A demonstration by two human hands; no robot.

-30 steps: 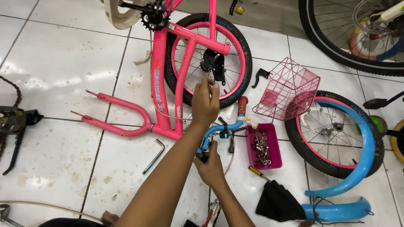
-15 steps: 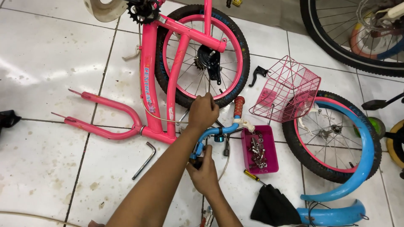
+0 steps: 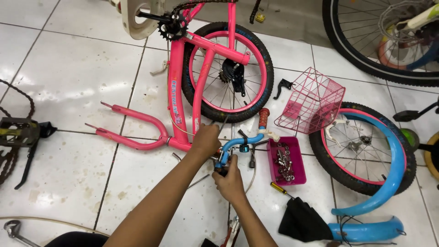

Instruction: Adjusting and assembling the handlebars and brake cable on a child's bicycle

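Blue handlebar (image 3: 240,142) lies on the tile floor (image 3: 77,68) between the pink frame (image 3: 176,91) and a pink parts tray (image 3: 287,161) — left hand (image 3: 206,139) is closed on its stem end, right hand (image 3: 230,180) gripping the bar's lower end just beside it.

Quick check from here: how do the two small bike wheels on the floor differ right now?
The rear wheel sits mounted in the pink frame; the loose wheel lies detached on the tiles at the right. The rear wheel carries no fender, while a blue fender arcs over the loose wheel. The pink wire basket leans at the loose wheel's edge; nothing leans on the rear wheel. Both have pink rims and black tyres.
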